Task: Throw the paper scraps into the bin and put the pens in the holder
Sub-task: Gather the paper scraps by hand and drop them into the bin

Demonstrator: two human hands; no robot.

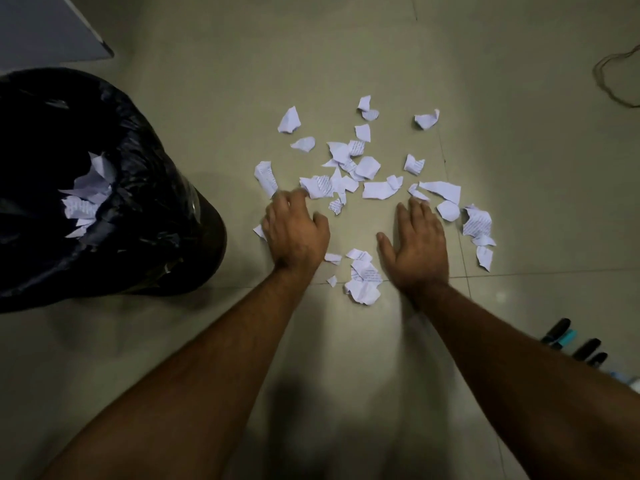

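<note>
Several torn white paper scraps [349, 168] lie scattered on the tiled floor ahead of me. A bin [131, 216] lined with a black bag stands at the left, with a few scraps [88, 195] inside it. My left hand [294, 230] reaches down among the scraps, its fingertips blurred at a printed piece [318, 188]; whether it grips anything is unclear. My right hand [415, 244] lies flat with straight fingers, fingertips touching a scrap [417, 194]. A crumpled clump [363, 282] sits between my wrists. Several pens [575, 344] lie at the lower right, partly behind my right forearm.
A grey board or panel [52, 26] lies at the top left beyond the bin. A thin cable [613, 74] loops on the floor at the upper right. Pale floor tiles [277, 64] stretch beyond the scraps.
</note>
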